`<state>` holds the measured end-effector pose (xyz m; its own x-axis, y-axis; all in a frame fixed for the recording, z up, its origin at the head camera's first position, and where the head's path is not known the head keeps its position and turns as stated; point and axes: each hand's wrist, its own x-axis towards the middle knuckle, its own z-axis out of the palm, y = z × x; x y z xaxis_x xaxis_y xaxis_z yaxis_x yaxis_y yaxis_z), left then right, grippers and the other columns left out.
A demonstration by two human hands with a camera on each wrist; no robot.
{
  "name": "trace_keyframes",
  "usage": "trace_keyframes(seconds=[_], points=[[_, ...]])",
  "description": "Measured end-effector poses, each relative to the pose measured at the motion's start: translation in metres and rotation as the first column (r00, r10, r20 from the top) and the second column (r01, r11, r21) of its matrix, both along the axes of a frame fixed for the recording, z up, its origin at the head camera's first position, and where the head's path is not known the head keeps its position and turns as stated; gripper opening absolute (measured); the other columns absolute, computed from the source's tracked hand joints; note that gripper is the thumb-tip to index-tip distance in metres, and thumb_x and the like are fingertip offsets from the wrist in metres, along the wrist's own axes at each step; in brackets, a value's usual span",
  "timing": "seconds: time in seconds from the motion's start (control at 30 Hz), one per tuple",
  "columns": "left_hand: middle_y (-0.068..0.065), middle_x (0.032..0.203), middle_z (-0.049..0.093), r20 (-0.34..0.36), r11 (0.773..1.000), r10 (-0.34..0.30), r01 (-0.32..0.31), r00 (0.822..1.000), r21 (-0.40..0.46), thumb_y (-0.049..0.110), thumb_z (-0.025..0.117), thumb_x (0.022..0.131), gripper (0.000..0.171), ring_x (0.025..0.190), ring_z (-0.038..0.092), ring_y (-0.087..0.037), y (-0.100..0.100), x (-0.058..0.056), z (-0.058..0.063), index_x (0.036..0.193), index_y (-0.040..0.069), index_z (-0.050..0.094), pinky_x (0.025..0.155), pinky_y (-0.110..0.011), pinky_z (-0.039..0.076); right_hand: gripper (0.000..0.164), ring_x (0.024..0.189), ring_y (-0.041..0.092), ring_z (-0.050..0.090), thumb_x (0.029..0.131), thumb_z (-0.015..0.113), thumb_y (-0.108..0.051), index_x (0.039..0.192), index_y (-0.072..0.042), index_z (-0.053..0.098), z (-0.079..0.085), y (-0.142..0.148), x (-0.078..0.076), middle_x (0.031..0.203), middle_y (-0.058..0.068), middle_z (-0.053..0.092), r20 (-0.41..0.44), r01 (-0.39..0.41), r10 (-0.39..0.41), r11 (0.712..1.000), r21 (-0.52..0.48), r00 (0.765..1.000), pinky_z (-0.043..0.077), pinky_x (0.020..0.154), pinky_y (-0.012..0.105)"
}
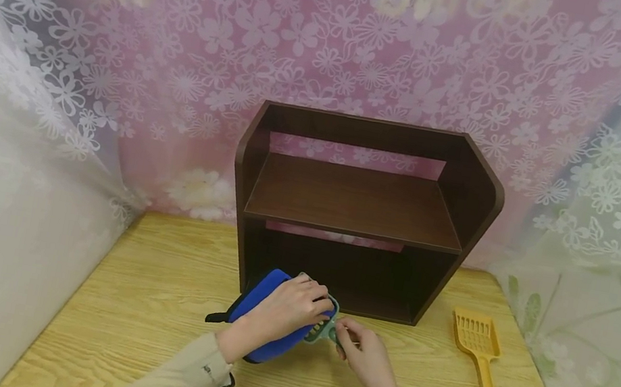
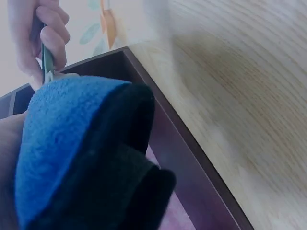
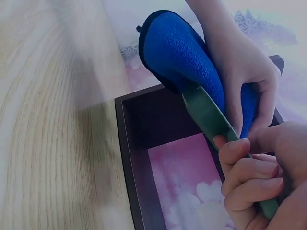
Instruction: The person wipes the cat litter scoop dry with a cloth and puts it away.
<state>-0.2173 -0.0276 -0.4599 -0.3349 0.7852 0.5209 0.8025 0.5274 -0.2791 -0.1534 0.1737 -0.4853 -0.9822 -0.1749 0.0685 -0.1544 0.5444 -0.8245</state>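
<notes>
From the head camera: clasping a blue cloth (image 1: 263, 292) in the fingers of the left hand (image 1: 295, 304) and gripping a green scoop (image 1: 330, 334) by its handle in those of the right hand (image 1: 366, 357), in front of a dark brown two-tier shelf (image 1: 358, 201) on a wood-grain desk (image 1: 156, 305). Bright blue across the cloth, with a black edge and a black tab sticking out at the left; pale green on the scoop's slotted head, partly hidden beneath the left hand and against the cloth. Lying off to the right, near the shelf, with handle toward the camera: a yellow slotted scoop (image 1: 480, 351).

From the left wrist: fuzzy blue pile up close, bordered in thick black, with a sliver of green handle in the right fingers.

From the right wrist: cloth bulging over the scoop's end, nubby and rounded, dark-rimmed, pinched between left thumb and fingers; green handle wrapped firmly by curled right fingers.
</notes>
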Motion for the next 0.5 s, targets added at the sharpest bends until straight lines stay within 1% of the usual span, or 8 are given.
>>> trace_keyframes(seconds=[0.1, 0.2, 0.3, 0.4, 0.5], points=[[0.006, 0.096, 0.066, 0.013, 1.000, 0.026, -0.027, 1.000, 0.016, 0.033, 0.074, 0.094, 0.013, 0.085, 0.061, -0.007, 0.002, 0.000, -0.002, 0.099, 0.021, 0.076, 0.077, -0.022, 0.045, 0.026, 0.048, 0.005, 0.040, 0.108, 0.052, -0.030, 0.095, -0.015, 0.068, -0.001, -0.001, 0.000, 0.058, -0.003, 0.053, -0.002, 0.010, -0.010, 1.000, 0.014, 1.000, 0.030, 0.048, 0.021], [0.005, 0.095, 0.066, 0.021, 0.997, 0.068, -0.069, 0.997, 0.019, 0.033, 0.074, 0.094, 0.014, 0.082, 0.059, -0.007, 0.004, -0.001, -0.001, 0.098, 0.020, 0.077, 0.074, -0.022, 0.042, 0.025, 0.048, 0.005, 0.043, 0.107, 0.053, -0.030, 0.096, -0.014, 0.069, -0.003, -0.002, -0.001, 0.059, -0.002, 0.055, -0.005, 0.023, -0.023, 1.000, 0.009, 1.000, 0.031, 0.048, 0.021], [0.004, 0.095, 0.066, 0.021, 0.995, 0.100, -0.101, 0.995, 0.022, 0.032, 0.077, 0.092, 0.015, 0.083, 0.059, -0.008, 0.001, -0.005, 0.000, 0.096, 0.018, 0.077, 0.073, -0.022, 0.041, 0.024, 0.049, 0.005, 0.045, 0.107, 0.054, -0.029, 0.097, -0.013, 0.070, -0.003, -0.002, -0.001, 0.060, -0.003, 0.056, -0.007, 0.034, -0.034, 0.999, -0.005, 0.999, 0.032, 0.048, 0.021], [0.003, 0.095, 0.065, 0.015, 0.993, 0.114, -0.115, 0.993, 0.036, 0.031, 0.078, 0.091, 0.014, 0.084, 0.059, -0.009, -0.006, -0.010, 0.000, 0.095, 0.017, 0.077, 0.073, -0.023, 0.041, 0.023, 0.049, 0.004, 0.044, 0.107, 0.055, -0.028, 0.096, -0.014, 0.069, -0.003, -0.001, 0.000, 0.061, 0.000, 0.057, -0.014, 0.034, -0.034, 0.999, -0.004, 0.999, 0.031, 0.047, 0.020], [0.002, 0.095, 0.065, -0.002, 0.992, 0.115, -0.114, 0.993, 0.048, 0.030, 0.079, 0.090, 0.013, 0.085, 0.060, -0.010, -0.012, -0.015, 0.000, 0.093, 0.017, 0.077, 0.072, -0.024, 0.041, 0.024, 0.049, 0.004, 0.043, 0.107, 0.055, -0.030, 0.094, -0.016, 0.069, -0.002, 0.000, 0.000, 0.061, 0.002, 0.057, -0.020, 0.028, -0.028, 1.000, 0.009, 0.999, 0.030, 0.047, 0.020]])
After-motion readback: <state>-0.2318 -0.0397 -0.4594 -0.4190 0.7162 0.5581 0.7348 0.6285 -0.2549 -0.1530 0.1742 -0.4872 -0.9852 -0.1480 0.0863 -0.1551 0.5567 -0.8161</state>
